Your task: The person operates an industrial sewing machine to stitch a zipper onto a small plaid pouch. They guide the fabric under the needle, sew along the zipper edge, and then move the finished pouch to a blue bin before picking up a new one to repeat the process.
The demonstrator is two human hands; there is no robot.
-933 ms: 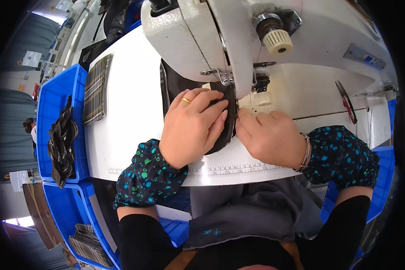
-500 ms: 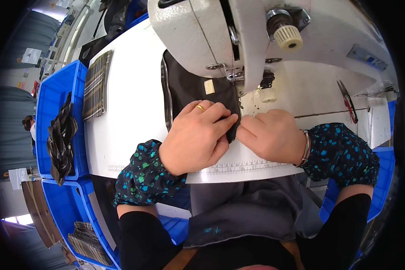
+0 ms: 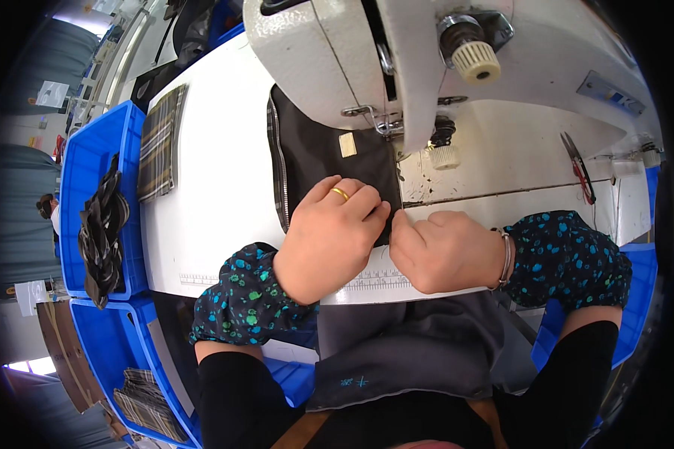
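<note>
A dark fabric piece lies flat on the white sewing table, partly under the head of a sewing machine. A zipper runs along its left side, and a small cream label sits on its upper part. My left hand rests on the near part of the fabric, fingers bent and closed on it near the right edge. Beside it, my right hand is closed, thumb and forefinger pinching at that right edge near the corner. My hands cover the near end of the fabric.
Scissors lie on the table at right. Folded plaid fabric lies at the table's left edge, beside a blue bin with dark strips. A lower blue bin holds plaid pieces. A ruler strip runs along the front edge.
Both hands have shifted a little toward me along the fabric's right edge, uncovering more of that edge. The label and zipper are in nearly the same place.
</note>
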